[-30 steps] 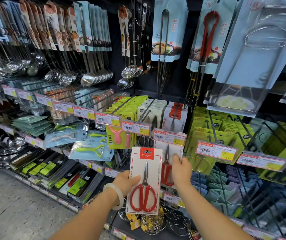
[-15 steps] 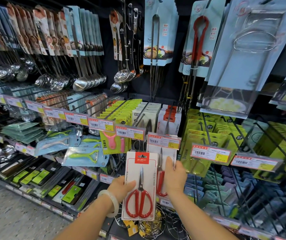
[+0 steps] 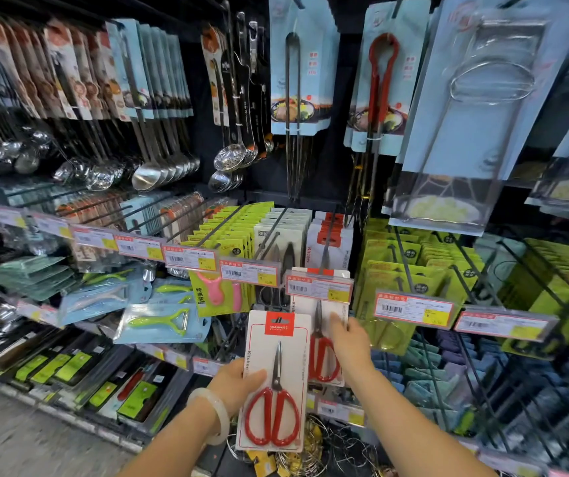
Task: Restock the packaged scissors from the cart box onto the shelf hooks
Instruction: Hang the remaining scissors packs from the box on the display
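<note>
Left hand point(image 3: 238, 380) gripping one scissors pack point(image 3: 274, 380) by its left edge, thumb across the front of the card, pack held upright just below and left of the price tag point(image 3: 318, 286). Compared with one second ago, hardly moved relative to the tag: same height, same side, top of the card not yet raised to the hook point(image 3: 326, 246).

Right hand point(image 3: 350, 339) now resting on the hung pack point(image 3: 320, 339) directly under the tag, fingers mostly straight and spread over the card, thumb hidden, so probably pressing, not pinching. One second ago placed a little higher on this card, close under the tag; now slid lower, beside the red handles. Hung pack looking flat and straight below the tag.

Meaning for the task, as a judgement: front pack on the hook settled or being pushed back, making room in front. Next pack ready in the left hand but still waiting; hanging hole in its card must go up past the tag and onto the hook tip. Risk: tag covering the hook tip, so aiming the hole may need care.

Cart box not visible anywhere around the tag
</note>
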{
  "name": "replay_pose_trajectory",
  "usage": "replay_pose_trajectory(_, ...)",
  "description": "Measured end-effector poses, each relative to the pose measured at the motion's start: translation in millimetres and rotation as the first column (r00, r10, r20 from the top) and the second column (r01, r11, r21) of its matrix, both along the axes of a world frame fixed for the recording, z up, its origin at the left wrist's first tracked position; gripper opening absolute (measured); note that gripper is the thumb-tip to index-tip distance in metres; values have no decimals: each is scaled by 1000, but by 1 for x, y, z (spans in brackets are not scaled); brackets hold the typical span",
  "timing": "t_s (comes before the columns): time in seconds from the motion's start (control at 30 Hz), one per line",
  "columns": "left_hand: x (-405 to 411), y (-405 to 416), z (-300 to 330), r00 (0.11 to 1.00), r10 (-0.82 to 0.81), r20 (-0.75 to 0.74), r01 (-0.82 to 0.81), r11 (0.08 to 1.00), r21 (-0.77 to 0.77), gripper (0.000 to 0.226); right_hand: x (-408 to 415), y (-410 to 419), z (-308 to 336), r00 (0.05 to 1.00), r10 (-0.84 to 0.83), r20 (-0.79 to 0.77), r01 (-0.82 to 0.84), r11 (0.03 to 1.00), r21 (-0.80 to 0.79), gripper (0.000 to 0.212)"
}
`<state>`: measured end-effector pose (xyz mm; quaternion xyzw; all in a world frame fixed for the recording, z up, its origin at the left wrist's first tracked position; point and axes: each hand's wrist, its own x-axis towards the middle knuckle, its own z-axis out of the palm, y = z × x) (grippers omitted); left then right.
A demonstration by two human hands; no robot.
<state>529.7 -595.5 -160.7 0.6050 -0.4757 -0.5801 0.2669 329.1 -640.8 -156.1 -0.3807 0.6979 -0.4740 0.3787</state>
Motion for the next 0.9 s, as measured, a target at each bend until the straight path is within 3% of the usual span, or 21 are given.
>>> replay_pose_trajectory(0.07,-2,-1,0,1000,0,1,0,1000,-13,26,-3,-12,2,1000,12,-18,-10,993,121,39)
replay_pose_trajectory(0.17,-6,-3,2,1000,-4,-15,4,1000,-20,23,-9,-27,10,993,-41,108,14,970,242,58)
replay_pose_trajectory(0.3,-10,-4,2,1000,9,-29,-9,1000,-9,23,-13,-12,16,981,-94,169,52,970,238,62)
replay_pose_trajectory(0.37,-11,-6,0,1000,17,-26,-17,1000,-23,20,-10,7,12,947,63,314,-142,962,234,61)
replay_pose_trajectory(0.43,-15,-7,-1,999,32,-33,-33,999,-26,18,-4,26,4,866,301,400,-392,905,167,43)
replay_pose_trajectory(0.5,-19,-9,-3,997,61,-38,-62,998,-29,22,0,35,-8,864,417,282,-466,875,134,20)
replay_pose_trajectory(0.57,-23,-10,-6,997,66,-28,-67,997,-34,27,3,41,-13,894,385,231,-417,903,107,11)
replay_pose_trajectory(0.9,-35,-11,4,1000,3,23,-1,997,-71,26,-7,48,-3,909,399,123,-409,910,67,13)
